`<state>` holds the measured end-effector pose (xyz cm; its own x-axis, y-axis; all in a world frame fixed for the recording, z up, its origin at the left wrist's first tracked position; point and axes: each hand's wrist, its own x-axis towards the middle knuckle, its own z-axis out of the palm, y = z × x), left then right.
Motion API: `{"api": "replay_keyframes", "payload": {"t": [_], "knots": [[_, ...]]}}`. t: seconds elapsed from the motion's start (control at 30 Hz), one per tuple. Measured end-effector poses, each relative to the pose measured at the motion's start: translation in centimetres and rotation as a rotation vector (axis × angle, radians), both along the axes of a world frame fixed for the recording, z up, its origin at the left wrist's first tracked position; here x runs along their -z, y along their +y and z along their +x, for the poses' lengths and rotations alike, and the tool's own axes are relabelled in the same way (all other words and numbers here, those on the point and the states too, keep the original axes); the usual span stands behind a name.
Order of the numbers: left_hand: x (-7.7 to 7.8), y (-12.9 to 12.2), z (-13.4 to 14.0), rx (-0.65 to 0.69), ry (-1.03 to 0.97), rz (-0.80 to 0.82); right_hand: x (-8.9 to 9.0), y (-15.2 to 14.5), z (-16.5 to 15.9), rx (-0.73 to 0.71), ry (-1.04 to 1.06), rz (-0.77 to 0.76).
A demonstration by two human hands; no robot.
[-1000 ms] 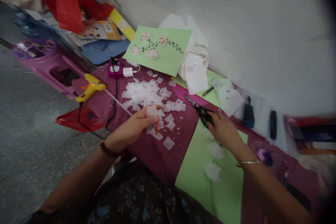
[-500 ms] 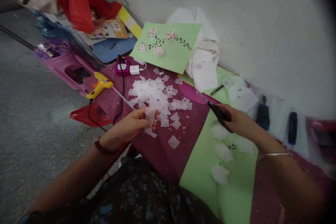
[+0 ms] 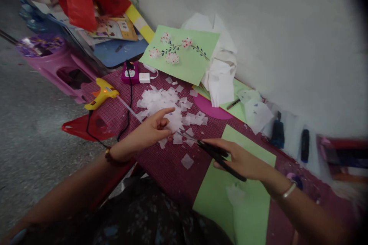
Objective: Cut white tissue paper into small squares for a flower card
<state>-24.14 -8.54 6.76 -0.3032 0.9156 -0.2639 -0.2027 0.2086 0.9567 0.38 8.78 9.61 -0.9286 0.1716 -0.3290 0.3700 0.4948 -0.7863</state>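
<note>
My left hand [image 3: 155, 127] hovers at the near side of a pile of white tissue paper pieces [image 3: 161, 99]. Its index finger is stretched out and apart from the thumb; the other fingers curl, and no paper shows in it. My right hand [image 3: 240, 157] grips black-handled scissors [image 3: 218, 155], their metal blades pointing left, close to my left thumb. Beneath my right hand lies a green sheet [image 3: 212, 195] with a white paper flower [image 3: 236, 194], partly hidden by the hand. A loose white square [image 3: 187, 161] rests on the red checked tabletop [image 3: 169, 172].
A yellow glue gun [image 3: 102, 93] with a glue stick and black cord lies at the left, by a purple plug block [image 3: 130, 73]. Behind the pile, a green flower picture [image 3: 186, 65] leans near white paper [image 3: 221, 80]. A pink stool [image 3: 63, 65] stands left.
The tissue piece that was in my left hand no longer shows, and its index finger has stretched out. My right hand has brought the scissors down and left, towards the left hand.
</note>
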Motion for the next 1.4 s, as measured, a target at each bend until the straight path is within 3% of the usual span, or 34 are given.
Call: {"api": "replay_keyframes", "payload": {"t": [0.33,0.63,0.87,0.97,1.07,1.17,1.3,1.4], "knots": [[0.5,1.3,0.1,-0.045,-0.095,0.048,0.6,-0.7,-2.1,0.065,-0.001,-0.264],[0.4,2.7,0.3,-0.042,-0.027,0.050,1.7,-0.6,-1.8,0.172,-0.024,-0.337],[1.1,1.7,0.1,0.025,-0.171,-0.072,1.8,-0.1,-1.3,0.268,-0.074,-0.392],[1.4,1.2,0.1,0.004,-0.138,-0.119,1.9,0.3,-1.0,0.214,-0.020,-0.357],[1.3,1.4,0.3,-0.080,-0.150,-0.056,1.7,0.6,-0.5,0.114,0.043,-0.314],[0.9,1.7,0.4,-0.146,-0.141,0.013,1.1,0.9,0.2,0.102,0.036,-0.294],[0.9,1.9,0.4,-0.205,-0.122,0.066,0.6,0.9,0.6,0.048,-0.002,-0.346],[1.3,1.9,0.6,-0.169,-0.154,0.063,0.9,0.8,0.2,-0.033,-0.002,-0.415]]}}
